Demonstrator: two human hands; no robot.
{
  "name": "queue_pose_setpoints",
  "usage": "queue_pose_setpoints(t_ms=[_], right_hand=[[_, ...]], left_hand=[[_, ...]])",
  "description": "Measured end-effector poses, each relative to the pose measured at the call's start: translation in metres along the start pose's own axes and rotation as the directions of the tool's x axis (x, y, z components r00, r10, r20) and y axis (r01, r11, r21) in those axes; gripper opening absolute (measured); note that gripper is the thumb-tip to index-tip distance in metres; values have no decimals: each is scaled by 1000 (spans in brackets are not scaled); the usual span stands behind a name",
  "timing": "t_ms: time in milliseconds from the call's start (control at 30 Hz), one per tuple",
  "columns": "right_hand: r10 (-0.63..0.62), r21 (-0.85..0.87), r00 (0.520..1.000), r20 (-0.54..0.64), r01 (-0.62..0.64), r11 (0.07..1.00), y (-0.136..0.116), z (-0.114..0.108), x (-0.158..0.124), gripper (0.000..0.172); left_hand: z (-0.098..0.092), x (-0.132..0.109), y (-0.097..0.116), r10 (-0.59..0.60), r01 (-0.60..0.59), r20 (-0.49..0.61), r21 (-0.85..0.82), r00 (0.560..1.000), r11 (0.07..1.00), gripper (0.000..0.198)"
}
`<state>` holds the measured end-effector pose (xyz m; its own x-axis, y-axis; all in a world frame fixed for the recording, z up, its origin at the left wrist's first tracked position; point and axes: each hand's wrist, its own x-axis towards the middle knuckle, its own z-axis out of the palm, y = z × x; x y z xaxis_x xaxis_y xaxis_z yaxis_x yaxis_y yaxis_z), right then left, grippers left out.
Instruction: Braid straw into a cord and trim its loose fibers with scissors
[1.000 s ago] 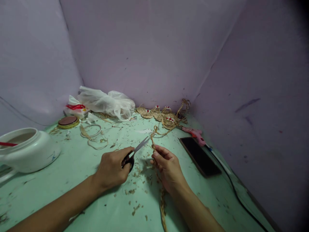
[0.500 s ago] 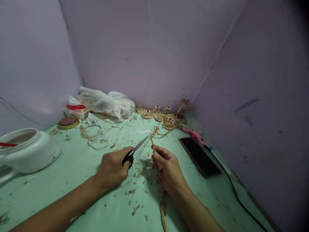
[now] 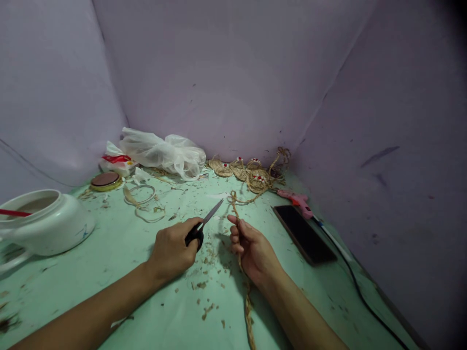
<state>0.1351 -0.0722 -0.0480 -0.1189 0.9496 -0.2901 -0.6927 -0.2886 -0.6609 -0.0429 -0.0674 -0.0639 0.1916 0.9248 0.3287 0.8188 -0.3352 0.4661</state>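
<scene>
My left hand is closed round the black handles of a pair of scissors, whose blades are together and point up and right. Between the thumb and fingers of my right hand runs a braided straw-coloured cord. The cord hangs down toward the front edge of the view and its upper end rises past my fingertips, a little right of the scissor tips and apart from them. Past it lie several coiled woven pieces with red and white beads, with loose cord at their right.
A pink glue gun with a dark cable lies at the right, beside a black phone. A white pot stands at the left. Farther back are a round tin, a plastic bag and a wire ring. Scraps litter the green tabletop.
The fingers of my right hand have shifted on the cord and curled more. The scissors have stayed nearly in place, their tip now slightly farther from the cord. The view has moved slightly.
</scene>
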Motion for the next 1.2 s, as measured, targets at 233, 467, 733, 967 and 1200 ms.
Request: queue_pose_setpoints(t_ms=[233,467,733,967,1200], right_hand=[[-49,-169,999,0,48,984,0,-3,0,27],[-80,-171,996,-40,72,983,1,-1,-2,33],[-88,-210,995,-37,79,975,1,1,-3,39],[-88,-296,996,0,84,951,1,5,-9,53],[-68,-274,998,13,69,959,0,4,-8,52]], left_hand=[[-1,-1,0,128,-126,-55,43,990,991,39],[-2,-3,1,270,-270,31,236,962,934,45],[2,0,0,247,-251,48,254,968,934,44],[4,0,-3,259,-264,58,294,964,919,46],[3,3,-2,251,-270,99,317,963,909,49]])
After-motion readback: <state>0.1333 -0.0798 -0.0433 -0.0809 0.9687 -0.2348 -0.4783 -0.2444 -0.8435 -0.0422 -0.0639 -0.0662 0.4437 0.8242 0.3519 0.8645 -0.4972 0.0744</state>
